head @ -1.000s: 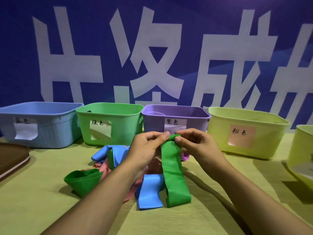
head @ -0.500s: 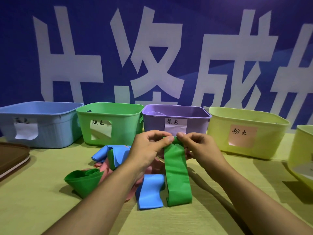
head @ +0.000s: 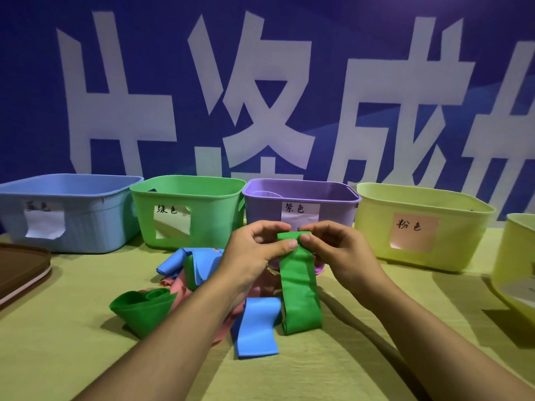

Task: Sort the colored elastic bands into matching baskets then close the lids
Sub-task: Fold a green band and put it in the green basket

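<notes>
A long green elastic band (head: 301, 287) hangs from both hands, its lower loop resting on the table. My left hand (head: 254, 251) and my right hand (head: 338, 250) pinch its top edge between thumbs and fingers, in front of the purple basket (head: 335, 204). Under my left arm lies a heap of bands: a blue band (head: 256, 328), pink bands (head: 179, 285), another blue band (head: 173, 261) and a curled green band (head: 142, 308). Behind it stands the green basket (head: 202, 215), with the light blue basket (head: 86, 215) to its left.
A yellow basket with a pink label (head: 451, 227) stands to the right of the purple one, and another yellow basket (head: 515, 256) is cut off at the right edge. A brown lid (head: 20, 267) lies at the far left. All baskets are uncovered.
Both hands have lifted the green band's top a little and drawn closer together, thumbs now almost touching over its edge. The band's lower loop has slid slightly toward me.
</notes>
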`<state>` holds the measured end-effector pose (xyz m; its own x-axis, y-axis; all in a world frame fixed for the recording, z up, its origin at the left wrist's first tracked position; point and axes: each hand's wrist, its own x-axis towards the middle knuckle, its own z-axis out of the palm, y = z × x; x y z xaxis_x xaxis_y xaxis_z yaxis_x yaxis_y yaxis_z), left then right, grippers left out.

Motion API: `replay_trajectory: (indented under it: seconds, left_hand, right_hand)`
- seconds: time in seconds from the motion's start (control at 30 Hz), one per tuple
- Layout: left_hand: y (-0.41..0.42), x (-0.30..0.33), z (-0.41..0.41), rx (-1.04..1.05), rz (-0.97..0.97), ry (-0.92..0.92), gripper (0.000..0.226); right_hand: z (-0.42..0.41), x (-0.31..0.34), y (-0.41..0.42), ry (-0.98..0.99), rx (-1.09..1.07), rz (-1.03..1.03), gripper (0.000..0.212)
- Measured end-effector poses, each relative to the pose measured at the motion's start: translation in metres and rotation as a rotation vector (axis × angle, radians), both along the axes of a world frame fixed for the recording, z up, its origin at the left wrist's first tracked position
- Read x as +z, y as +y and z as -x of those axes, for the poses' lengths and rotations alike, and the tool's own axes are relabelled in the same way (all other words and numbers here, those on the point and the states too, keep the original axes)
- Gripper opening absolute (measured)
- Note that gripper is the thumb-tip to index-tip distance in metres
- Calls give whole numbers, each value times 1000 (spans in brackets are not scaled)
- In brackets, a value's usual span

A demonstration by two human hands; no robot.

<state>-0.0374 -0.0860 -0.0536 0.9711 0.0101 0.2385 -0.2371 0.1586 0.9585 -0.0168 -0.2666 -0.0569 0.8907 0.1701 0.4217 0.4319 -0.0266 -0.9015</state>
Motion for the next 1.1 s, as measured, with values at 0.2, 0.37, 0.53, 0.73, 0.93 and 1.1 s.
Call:
replay_trajectory:
  seconds: [0.2, 0.37, 0.53, 0.73, 0.93, 1.1]
  left_hand:
    - [-6, 6, 6, -82, 59, 105, 37]
    - [-4, 4, 5, -12, -18, 77, 45]
    - [-4, 5, 7, -22, -24, 60, 34]
    - [-5, 8, 12, -63, -8, 56, 26]
    - [-4, 6, 10, -87, -6, 44, 23]
    - [-3, 3, 7, -70, -11, 21, 23]
  right_hand:
    - [3, 2, 1, -43, 24, -26, 21]
    - [5, 3, 1, -62, 19, -19, 23]
    - [10, 4, 2, -17, 15, -23, 20]
    - [14, 8, 4, 140, -28, -31, 53]
    - [15, 9, 6, 127, -47, -9, 55]
    - [13, 7, 4, 95, -43, -4, 37]
